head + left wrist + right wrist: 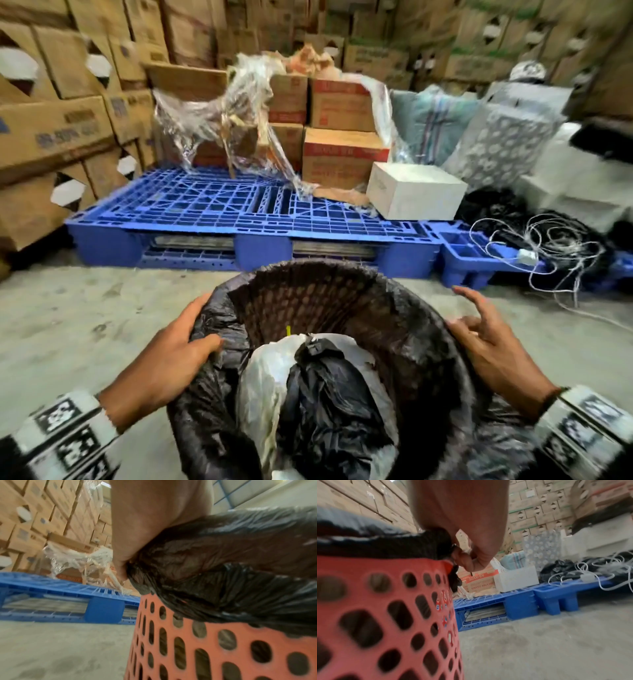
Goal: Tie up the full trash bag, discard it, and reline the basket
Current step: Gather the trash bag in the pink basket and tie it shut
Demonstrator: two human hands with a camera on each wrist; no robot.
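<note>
1. At about 8 o'clock in the head view, the left hand (171, 353) grips the black trash bag (212, 342) where it folds over the rim of the orange perforated basket (205, 649), thumb inside and fingers outside.
2. At centre, white and black bagged rubbish (308, 387) sits inside the liner, which is not yet gathered or tied.
3. At about 4 o'clock, the right hand (486, 346) hovers at the rim with fingers spread and holds nothing.
4. Judged step: freeing the liner's edge from the rim, the very start of the task. The next move calls for the right hand to grip its side, then both to lift the edge clear and draw it together.
5. Writing: a carton (481, 582) on the blue pallet (212, 209), seen inverted in the right wrist view, reads roughly "KB-900ZE"; other print is too blurred.
</note>
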